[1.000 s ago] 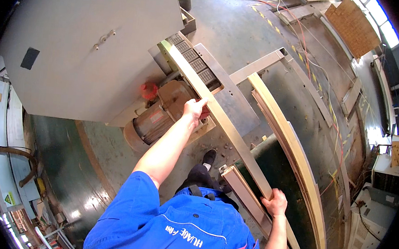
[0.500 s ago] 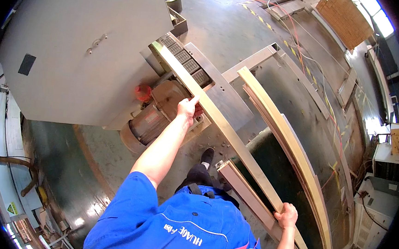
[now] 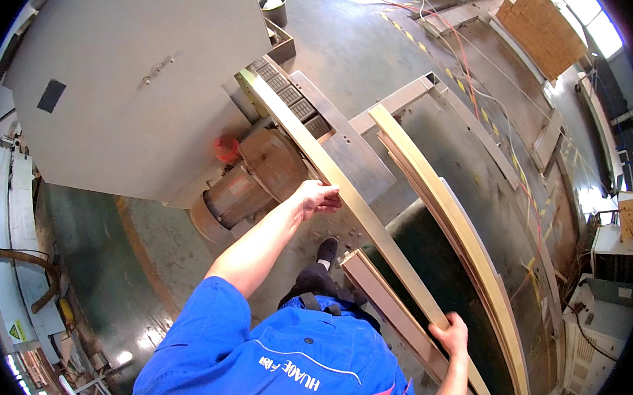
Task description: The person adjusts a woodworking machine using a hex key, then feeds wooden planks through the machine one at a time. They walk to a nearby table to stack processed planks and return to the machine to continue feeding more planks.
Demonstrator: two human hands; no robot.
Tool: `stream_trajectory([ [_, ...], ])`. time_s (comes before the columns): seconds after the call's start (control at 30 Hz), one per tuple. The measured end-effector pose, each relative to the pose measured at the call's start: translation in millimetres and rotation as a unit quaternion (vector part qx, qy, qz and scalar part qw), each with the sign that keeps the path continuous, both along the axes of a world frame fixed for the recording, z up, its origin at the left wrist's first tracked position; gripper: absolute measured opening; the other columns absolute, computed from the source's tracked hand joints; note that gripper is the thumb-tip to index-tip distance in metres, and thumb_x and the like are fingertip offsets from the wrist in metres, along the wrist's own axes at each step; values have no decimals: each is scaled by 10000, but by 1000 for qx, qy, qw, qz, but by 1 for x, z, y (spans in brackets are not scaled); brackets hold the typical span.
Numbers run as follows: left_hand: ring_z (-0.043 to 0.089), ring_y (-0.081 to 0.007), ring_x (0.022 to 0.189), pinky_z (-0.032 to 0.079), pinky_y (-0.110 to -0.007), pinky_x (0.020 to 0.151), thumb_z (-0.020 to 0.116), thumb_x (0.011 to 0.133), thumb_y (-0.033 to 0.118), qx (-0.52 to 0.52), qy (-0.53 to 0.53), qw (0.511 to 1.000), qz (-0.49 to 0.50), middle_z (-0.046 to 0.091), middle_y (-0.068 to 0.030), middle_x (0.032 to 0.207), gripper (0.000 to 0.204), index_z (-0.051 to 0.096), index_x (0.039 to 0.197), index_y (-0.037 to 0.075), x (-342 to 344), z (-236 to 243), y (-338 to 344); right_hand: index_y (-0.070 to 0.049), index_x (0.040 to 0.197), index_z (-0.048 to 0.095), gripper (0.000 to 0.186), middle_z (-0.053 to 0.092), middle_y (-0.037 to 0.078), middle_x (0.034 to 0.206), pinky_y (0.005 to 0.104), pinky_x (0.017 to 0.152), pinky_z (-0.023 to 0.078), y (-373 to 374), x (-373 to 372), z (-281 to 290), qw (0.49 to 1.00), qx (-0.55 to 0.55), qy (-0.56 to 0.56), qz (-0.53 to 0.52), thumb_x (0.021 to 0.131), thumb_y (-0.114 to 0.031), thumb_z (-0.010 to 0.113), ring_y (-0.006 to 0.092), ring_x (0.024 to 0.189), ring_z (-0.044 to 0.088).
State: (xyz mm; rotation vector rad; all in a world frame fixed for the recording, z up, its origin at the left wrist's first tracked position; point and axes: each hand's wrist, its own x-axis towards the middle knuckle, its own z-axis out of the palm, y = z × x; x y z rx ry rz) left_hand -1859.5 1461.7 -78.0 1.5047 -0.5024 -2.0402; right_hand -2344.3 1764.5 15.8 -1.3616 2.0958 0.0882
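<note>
A long, narrow pale wooden board (image 3: 372,225) runs diagonally from the rollers of a machine feed bed at upper left to the lower right. My left hand (image 3: 318,199) is at the board's left edge, its fingers loosely stretched toward it and the thumb no longer over the top; whether they touch is hard to see. Farther down, my right hand (image 3: 454,335) is curled around the board near its lower end. To the right lies a stack of similar long boards (image 3: 453,218). A brownish board (image 3: 390,303) lies at an angle close to my body.
Beside the black rollers (image 3: 292,95) are a rusty motor (image 3: 239,196) and a large grey machine cabinet (image 3: 143,53). A metal frame (image 3: 398,99) supports the stack. Hoses and cables (image 3: 474,91) cross the floor at upper right. A bucket (image 3: 274,7) stands at the far side.
My left hand has loosened from its grip on the board and moved down along its edge toward my body. My right hand stays near the lower end, shifted slightly.
</note>
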Motion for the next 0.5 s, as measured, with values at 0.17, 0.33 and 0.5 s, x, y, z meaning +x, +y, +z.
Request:
stream_trajectory([
  [0.17, 749, -232, 829, 614, -354, 715, 712, 977, 269, -8, -49, 990, -133, 760, -135, 975, 294, 697, 1082, -5, -18, 8, 14, -16, 1105, 712, 615, 750, 197, 1063, 432, 904, 563, -94, 85, -35, 992, -49, -119, -13, 768, -517, 830, 344, 1017, 720],
  [0.33, 693, -299, 1018, 551, -437, 888, 761, 878, 218, -384, -483, 763, -192, 729, -137, 1086, 322, 690, 1134, 36, -10, 42, 30, -31, 930, 711, 744, 733, 245, 971, 494, 846, 558, -80, 81, -19, 1000, 1, 2, 19, 820, -764, 648, 425, 976, 702],
  [0.5, 427, -335, 1438, 301, -469, 1220, 787, 818, 287, -617, -586, 429, -303, 486, -154, 1541, 741, 508, 1477, 95, 15, 36, 9, -49, 779, 655, 741, 715, 224, 840, 489, 759, 565, -44, 45, -18, 998, -48, 37, 37, 818, -788, 620, 414, 876, 706],
])
